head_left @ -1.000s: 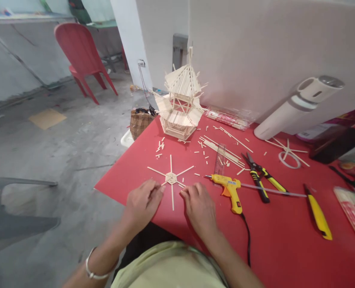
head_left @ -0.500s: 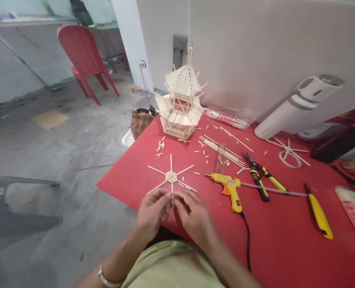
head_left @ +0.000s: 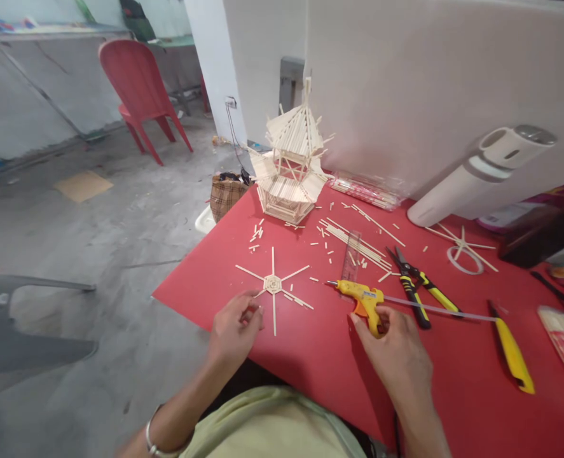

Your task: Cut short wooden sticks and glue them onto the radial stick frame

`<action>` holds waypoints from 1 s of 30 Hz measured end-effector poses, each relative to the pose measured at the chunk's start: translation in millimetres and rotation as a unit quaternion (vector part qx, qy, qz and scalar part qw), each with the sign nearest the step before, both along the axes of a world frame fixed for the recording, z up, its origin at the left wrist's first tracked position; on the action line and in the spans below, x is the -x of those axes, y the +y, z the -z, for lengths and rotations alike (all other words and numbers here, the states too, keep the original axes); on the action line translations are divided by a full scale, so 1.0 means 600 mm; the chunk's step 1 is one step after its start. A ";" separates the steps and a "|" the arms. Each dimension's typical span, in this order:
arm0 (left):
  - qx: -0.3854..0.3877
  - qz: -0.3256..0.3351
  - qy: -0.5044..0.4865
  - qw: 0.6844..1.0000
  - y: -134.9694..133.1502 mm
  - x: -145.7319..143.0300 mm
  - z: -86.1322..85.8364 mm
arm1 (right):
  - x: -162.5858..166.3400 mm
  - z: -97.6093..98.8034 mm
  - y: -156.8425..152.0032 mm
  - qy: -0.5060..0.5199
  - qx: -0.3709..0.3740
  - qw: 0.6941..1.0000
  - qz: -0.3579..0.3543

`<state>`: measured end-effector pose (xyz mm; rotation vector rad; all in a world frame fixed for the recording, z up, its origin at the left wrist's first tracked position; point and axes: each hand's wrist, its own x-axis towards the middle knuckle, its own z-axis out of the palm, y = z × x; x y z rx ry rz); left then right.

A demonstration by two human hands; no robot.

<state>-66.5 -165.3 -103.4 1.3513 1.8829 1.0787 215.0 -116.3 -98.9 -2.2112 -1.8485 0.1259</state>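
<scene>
My right hand [head_left: 396,343] is at the handle of a yellow glue gun [head_left: 358,294], thumb on one side and fingers on the other. The gun lies on its side, a long glue stick [head_left: 434,306] reaching out of its back. My left hand [head_left: 236,327] is closed, thumb against curled fingers, and anything small inside is hidden. Just beyond it lies a six-armed star of thin wooden sticks [head_left: 273,284] with a small ringed hub. The left fingers cover its lower left arm. Short stick pieces [head_left: 288,296] lie beside the star.
A stick pagoda [head_left: 294,165] stands at the back of the red table [head_left: 310,375]. Around the gun are a clear ruler [head_left: 351,251], pliers [head_left: 412,280], a yellow cutter [head_left: 513,353] and loose sticks [head_left: 353,238]. A white flask [head_left: 472,181] and another star [head_left: 461,243] are behind.
My hands were together in front of the star and have parted. The right has moved right to the glue gun's handle; the left has shifted slightly left. The star's near arm now shows fully.
</scene>
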 end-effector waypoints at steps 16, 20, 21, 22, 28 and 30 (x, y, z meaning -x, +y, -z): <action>-0.104 0.052 0.105 0.988 0.042 0.038 0.013 | -0.040 0.000 0.044 0.033 0.179 0.983 0.010; -0.135 0.054 0.101 0.984 0.033 0.023 0.005 | -0.038 0.002 0.038 0.093 0.134 0.985 0.048; -0.147 0.071 0.101 0.981 0.029 0.017 0.004 | -0.036 0.002 0.038 0.101 0.129 0.985 0.051; -0.158 0.096 0.100 0.978 0.024 0.011 0.002 | -0.034 0.002 0.038 0.100 0.124 0.986 0.051; -0.136 0.121 0.062 0.981 0.008 -0.011 0.002 | -0.028 0.002 0.042 -0.040 0.103 0.993 0.052; -0.101 0.075 0.027 0.992 0.010 -0.008 0.000 | -0.025 -0.006 0.036 -0.107 0.058 0.992 0.030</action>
